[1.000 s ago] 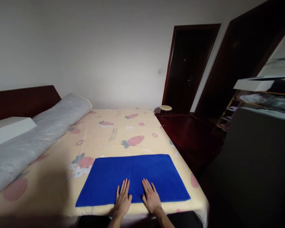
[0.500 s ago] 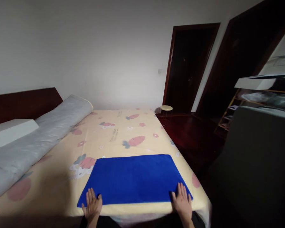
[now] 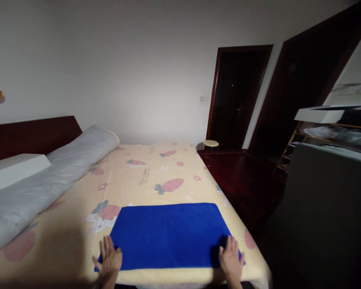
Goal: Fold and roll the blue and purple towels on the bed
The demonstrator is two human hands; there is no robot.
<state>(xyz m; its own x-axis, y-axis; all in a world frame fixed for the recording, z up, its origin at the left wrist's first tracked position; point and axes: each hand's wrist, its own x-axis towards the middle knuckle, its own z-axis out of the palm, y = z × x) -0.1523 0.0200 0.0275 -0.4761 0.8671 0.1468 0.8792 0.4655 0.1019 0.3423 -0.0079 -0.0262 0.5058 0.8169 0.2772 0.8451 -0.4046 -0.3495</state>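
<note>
A blue cloth (image 3: 168,237) is lying flat near the close edge of the bed (image 3: 138,194). At its near corners, the left hand (image 3: 109,257) and the right hand (image 3: 231,257) are showing spread fingers, though whether they are pressing down, I cannot tell

The left hand (image 3: 108,256) and right hand (image 3: 231,257) are slim-fingered, with bare wrists (image 3: 110,277). Below the near edge of the blue cloth (image 3: 168,237), small patches of dark clothing (image 3: 126,287) show, too cropped to identify.
</note>
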